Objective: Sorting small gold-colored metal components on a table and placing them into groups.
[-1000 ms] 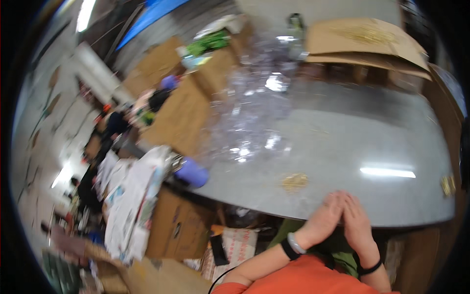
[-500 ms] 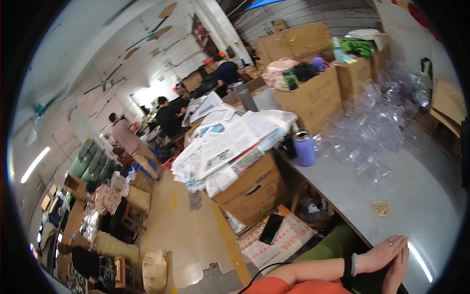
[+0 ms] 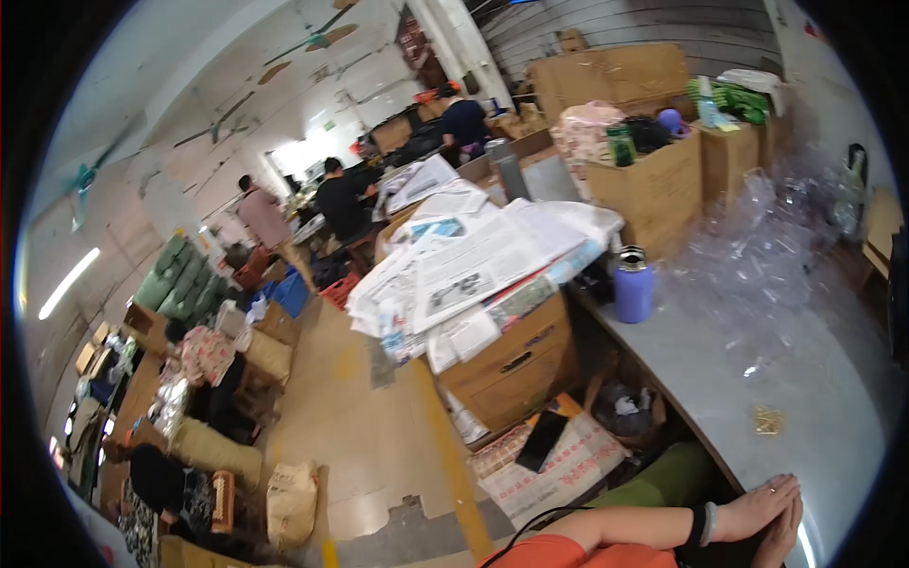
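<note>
At the table's near edge, my left hand [image 3: 757, 506] lies with fingers stretched out and together, wearing a ring. A pale bangle [image 3: 708, 523] and a black band circle that wrist. Against it rests my right hand [image 3: 782, 538], fingers also extended; its palm is partly hidden. The two hands touch each other, and nothing shows in either. Just beyond them on the grey table [image 3: 705, 379] is a small cluster of gold-coloured pieces [image 3: 768, 419], too small to make out.
A purple bottle [image 3: 633, 286] stands at the table's left edge, beside clear plastic bags [image 3: 757, 237]. Newspapers [image 3: 483, 256] cover a carton [image 3: 516, 364] on the left. Below, a black phone [image 3: 543, 441] lies on a printed carton. Several people work farther off.
My view has turned slightly, so the table, bottle and cartons appear farther right. My hands stay together with fingers extended. The gold-coloured pieces lie in the same place on the table.
</note>
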Demonstrator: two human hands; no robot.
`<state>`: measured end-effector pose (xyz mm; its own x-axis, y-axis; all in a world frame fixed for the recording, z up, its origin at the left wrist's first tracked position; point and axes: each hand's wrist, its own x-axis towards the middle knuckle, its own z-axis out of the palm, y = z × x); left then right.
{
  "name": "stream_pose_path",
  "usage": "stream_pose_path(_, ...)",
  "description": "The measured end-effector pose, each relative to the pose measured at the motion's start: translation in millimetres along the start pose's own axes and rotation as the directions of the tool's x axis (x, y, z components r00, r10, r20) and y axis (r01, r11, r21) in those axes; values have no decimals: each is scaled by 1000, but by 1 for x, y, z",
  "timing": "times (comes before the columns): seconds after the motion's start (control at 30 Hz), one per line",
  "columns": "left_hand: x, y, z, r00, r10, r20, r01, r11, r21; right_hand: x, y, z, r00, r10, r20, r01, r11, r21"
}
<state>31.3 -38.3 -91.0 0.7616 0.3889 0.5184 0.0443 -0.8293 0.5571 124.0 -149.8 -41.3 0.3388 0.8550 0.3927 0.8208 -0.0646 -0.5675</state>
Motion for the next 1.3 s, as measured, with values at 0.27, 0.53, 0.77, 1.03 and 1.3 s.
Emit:
stream_pose_path(0.27, -23, -3, -145, 954, -216, -208, 227, 974, 29, 15, -34, -1, 994, -38, -103, 15, 976, -217)
stream_pose_path(0.53, 24, -65, -192, 577, -802, 157, 756, 451, -474, 20, -41, -14, 980, -117, -162, 70, 961, -269)
stream_pose_path(0.77, 22, -72, -194, 595, -760, 260, 738, 389, -551, 21, -44, -11, 983, -107, -146, 68, 966, -250)
stream_pose_path(1.03, -67, -5, -205, 583, -542, 605, 756, 90, -648, 16, -41, -15, 993, -73, -90, 45, 961, -274)
stream_pose_path(1.3, -70, -12, -146, 477, -536, 696, 751, -163, -640, 19, -55, -7, 987, -159, 33, 163, 965, -208)
